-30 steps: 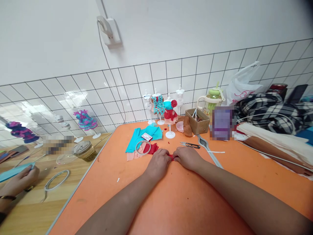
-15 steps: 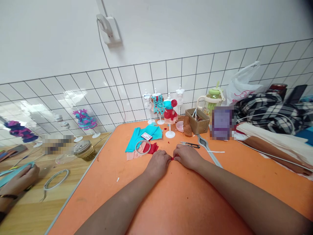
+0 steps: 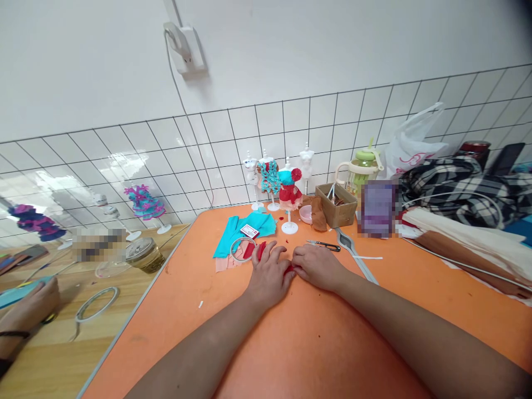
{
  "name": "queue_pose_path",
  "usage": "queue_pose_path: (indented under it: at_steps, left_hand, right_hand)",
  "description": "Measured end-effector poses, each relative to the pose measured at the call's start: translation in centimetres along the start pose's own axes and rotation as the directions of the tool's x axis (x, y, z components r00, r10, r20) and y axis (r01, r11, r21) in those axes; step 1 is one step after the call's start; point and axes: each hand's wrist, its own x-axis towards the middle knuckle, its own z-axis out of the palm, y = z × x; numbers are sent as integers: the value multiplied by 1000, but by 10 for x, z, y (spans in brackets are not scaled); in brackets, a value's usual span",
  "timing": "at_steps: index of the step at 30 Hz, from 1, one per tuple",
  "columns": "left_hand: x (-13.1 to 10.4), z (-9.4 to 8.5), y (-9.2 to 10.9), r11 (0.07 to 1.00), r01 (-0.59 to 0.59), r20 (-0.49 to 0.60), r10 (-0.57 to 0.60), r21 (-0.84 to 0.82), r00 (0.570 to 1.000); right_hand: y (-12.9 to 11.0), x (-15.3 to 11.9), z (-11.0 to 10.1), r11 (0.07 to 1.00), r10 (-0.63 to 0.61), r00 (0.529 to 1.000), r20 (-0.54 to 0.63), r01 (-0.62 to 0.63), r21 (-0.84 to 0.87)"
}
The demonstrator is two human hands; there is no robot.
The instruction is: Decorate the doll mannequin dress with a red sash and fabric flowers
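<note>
At the far left a co-worker's hand (image 3: 31, 305) holds a light blue piece (image 3: 20, 292) over the wooden surface (image 3: 95, 343). On the orange surface (image 3: 174, 332), the silvery ring (image 3: 243, 250) lies partly over turquoise cloth (image 3: 253, 226), then comes the left hand (image 3: 270, 274), fingers spread wide, touching the small red piece (image 3: 288, 269) (mostly hidden between the hands), which the right hand (image 3: 318, 266) holds in bunched fingers, just below the black-handled snips (image 3: 326, 246).
</note>
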Motion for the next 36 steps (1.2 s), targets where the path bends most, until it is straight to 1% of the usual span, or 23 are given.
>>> queue_pose_path:
  at_steps: [3,7,11,13,14,15,16,17,18,19,20,22,24,27,30,33,36]
  left_hand:
    - [0,1,-1,1000,5,-15,-4,17,1000]
    - [1,0,-2,999,-43,-15,43,19,999]
    - [3,-1,-3,996,-84,4,84,-33,996]
    - [4,-1,-4,995,-74,4,75,-67,997]
    - [5,-1,-6,994,-63,4,63,-86,998]
    - [5,-1,-8,993,-46,3,46,-106,999]
    - [5,0,-10,991,-25,0,25,-128,1000]
    - [5,0,-13,988,-3,-5,2,-151,1000]
    - [5,2,-15,985,16,-11,-18,-174,1000]
    - [5,3,-17,980,31,-18,-35,-195,999]
    - [5,4,-19,976,44,-26,-50,-213,998]
    - [6,7,-21,969,56,-34,-66,-240,997]
    - [5,9,-20,964,62,-36,-73,-259,997]
    - [5,10,-19,959,65,-35,-77,-275,996]
    - [4,9,-18,958,77,-33,-89,-277,995]
    - [4,8,-17,956,84,-26,-95,-280,995]
    - [4,8,-16,954,82,-25,-93,-288,995]
  right_hand:
    - [1,-1,1,1000,-21,1000,-7,21,-4]
    - [4,-2,2,999,-25,1000,0,25,22]
    - [5,-1,1,996,-11,1000,-6,11,88]
    - [9,0,-1,989,-10,1000,-20,13,146]
    - [13,-1,-2,983,12,999,-34,-5,182]
    - [20,-1,-4,975,61,997,-50,-49,218]
    - [28,-2,-7,961,140,988,-68,-120,248]
    - [39,-4,-10,939,245,966,-82,-215,270]
    - [50,-5,-14,909,346,934,-88,-311,277]
    - [60,-8,-17,881,424,902,-85,-389,269]
    - [70,-10,-20,867,456,889,-54,-429,252]
    - [84,-14,-23,863,466,885,9,-457,216]
    - [89,-16,-22,875,456,890,19,-452,174]
    - [85,-16,-14,898,433,901,-5,-431,95]
    - [80,-14,-4,919,390,920,26,-391,44]
    - [80,-13,1,915,400,916,35,-401,38]
    - [81,-12,3,906,415,909,42,-417,76]
